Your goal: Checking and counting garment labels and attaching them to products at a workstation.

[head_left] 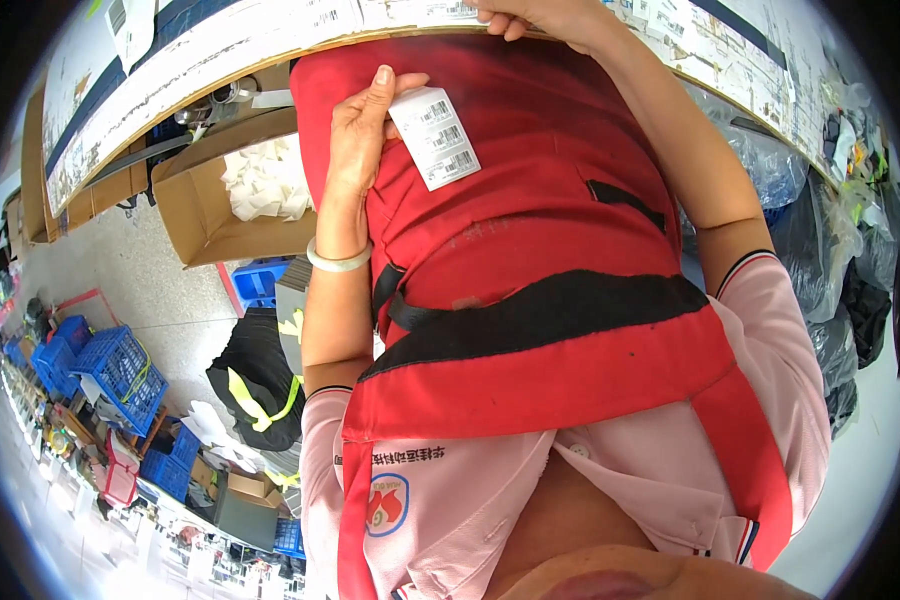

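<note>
Left hand (355, 140) has its grip pinched on a white tag (435, 137), thumb on top, holding it against the upper left part of a red vest (530, 230). There's a pale bangle (338, 260) on that wrist. The vest hangs from the worktop (220, 60) edge down across the person's front, with a black band (540, 320) running across it and a short black strap (625, 203) on its right side.

Right hand (530, 18) is up at the top of the vest by the worktop edge, fingers curled over the fabric, so its grip looks closed on the vest, though most of the hand is cut off by the frame.

Just left of the vest, under the worktop, sits an open cardboard box (195, 200) with white pieces in it. Lower down on the floor are blue crates (120, 370) and a dark bundle with yellow stripes (255, 385). Dark plastic bags (850, 280) are piled on the right.
</note>
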The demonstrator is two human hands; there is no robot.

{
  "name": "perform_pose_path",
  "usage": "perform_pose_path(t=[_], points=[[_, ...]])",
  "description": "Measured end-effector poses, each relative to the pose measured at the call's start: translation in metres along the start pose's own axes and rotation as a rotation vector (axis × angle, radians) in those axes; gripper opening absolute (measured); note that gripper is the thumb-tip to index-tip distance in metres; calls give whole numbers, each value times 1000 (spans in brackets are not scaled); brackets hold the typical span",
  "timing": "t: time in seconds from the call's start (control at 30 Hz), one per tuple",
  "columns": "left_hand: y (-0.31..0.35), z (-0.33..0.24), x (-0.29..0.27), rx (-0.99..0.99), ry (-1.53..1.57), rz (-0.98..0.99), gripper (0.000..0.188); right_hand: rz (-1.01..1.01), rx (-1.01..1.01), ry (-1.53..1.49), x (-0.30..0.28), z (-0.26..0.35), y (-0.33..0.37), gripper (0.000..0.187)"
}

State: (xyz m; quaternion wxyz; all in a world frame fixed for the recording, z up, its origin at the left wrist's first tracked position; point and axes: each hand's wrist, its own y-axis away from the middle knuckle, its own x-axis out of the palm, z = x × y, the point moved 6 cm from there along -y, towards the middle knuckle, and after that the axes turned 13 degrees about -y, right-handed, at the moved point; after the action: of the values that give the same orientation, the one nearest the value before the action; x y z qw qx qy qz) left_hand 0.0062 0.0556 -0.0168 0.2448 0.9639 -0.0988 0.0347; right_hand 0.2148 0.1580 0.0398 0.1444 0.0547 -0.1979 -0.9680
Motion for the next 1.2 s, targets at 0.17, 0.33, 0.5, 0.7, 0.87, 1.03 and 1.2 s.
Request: perform_pose_path(t=[0.17,0.33,0.5,0.7,0.87,1.03,1.2], points=[[-1,1,-1,14,-29,16,52,-5,-4,8,0,1,0,15],[-2,0,-1,22,-38,20,52,-28,23,25,-1,1,-1,14],[-4,2,-3,26,-48,21,52,-17,1,14,0,2,0,14],[-3,3,-5,31,-78,14,55,-12,-83,110,10,6,3,17],[0,1,-2,27,0,64,57,18,-98,-19,3,0,6,19],[3,-9,6,28,135,85,49,-26,-75,-114,-13,4,27,20],[2,5,-13,48,17,163,38,-202,-57,-185,-70,7,62,16]])
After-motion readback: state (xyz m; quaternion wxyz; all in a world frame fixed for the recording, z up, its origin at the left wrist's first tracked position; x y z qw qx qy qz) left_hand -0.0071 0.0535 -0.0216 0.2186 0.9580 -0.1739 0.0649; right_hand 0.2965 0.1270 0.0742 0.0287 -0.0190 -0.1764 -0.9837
